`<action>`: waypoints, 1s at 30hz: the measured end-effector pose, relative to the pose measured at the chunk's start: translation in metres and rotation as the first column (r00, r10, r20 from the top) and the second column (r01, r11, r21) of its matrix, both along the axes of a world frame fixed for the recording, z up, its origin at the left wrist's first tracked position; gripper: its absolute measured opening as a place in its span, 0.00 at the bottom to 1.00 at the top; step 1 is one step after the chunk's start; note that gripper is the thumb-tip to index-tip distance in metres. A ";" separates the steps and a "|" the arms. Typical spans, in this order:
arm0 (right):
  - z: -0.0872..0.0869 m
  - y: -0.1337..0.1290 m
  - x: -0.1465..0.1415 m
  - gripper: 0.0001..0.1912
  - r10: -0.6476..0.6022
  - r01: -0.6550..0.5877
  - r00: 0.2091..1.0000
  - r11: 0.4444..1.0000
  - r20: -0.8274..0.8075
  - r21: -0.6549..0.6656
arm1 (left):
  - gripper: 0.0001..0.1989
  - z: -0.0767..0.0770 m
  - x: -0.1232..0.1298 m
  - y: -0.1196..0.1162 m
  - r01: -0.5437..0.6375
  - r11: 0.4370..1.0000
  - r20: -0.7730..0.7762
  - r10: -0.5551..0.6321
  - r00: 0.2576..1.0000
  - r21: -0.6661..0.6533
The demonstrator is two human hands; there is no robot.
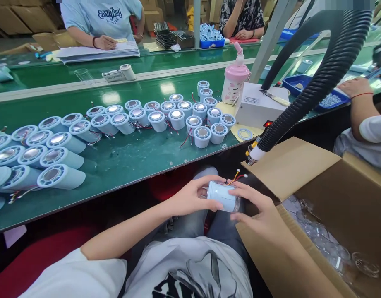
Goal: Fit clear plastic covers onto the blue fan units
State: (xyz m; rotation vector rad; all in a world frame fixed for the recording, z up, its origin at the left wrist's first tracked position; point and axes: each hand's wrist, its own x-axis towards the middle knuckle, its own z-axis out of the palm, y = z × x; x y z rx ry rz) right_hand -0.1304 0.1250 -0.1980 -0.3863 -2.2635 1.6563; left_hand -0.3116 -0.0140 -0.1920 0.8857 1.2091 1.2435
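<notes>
My left hand (192, 198) is closed around a light-blue cylindrical housing (221, 195), held sideways above my lap. Thin red, yellow and white wires with small connectors (239, 177) stick up from its far side. At the right end of the housing sits a clear plastic cover (238, 204), gripped by the thumb and fingers of my right hand (255, 207). Whether the cover is fully seated, I cannot tell. Something clear also shows at the left end, partly hidden by my left fingers.
Many similar blue cylinders (58, 177) stand on the green bench (125, 159). A black corrugated hose (327, 70) arches from a white machine (254, 103), its tip above my right hand. An open carton (329, 198) of clear covers (327, 244) is at right. A pink-lidded cup (235, 82) stands behind.
</notes>
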 end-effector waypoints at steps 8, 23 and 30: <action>0.000 -0.002 0.014 0.22 0.027 -0.016 0.996 0.991 0.086 -0.134 | 0.38 0.005 -0.001 -0.004 0.075 0.996 -0.137 -0.067 0.988 0.057; 0.009 -0.002 0.010 0.24 0.097 -0.018 0.988 0.845 0.119 -0.534 | 0.40 0.011 -0.001 -0.007 0.127 0.977 -0.289 -0.073 0.955 0.174; 0.004 -0.005 0.007 0.23 0.088 0.018 0.987 0.774 0.135 -0.633 | 0.40 0.012 -0.001 -0.007 0.132 0.975 -0.300 -0.073 0.951 0.181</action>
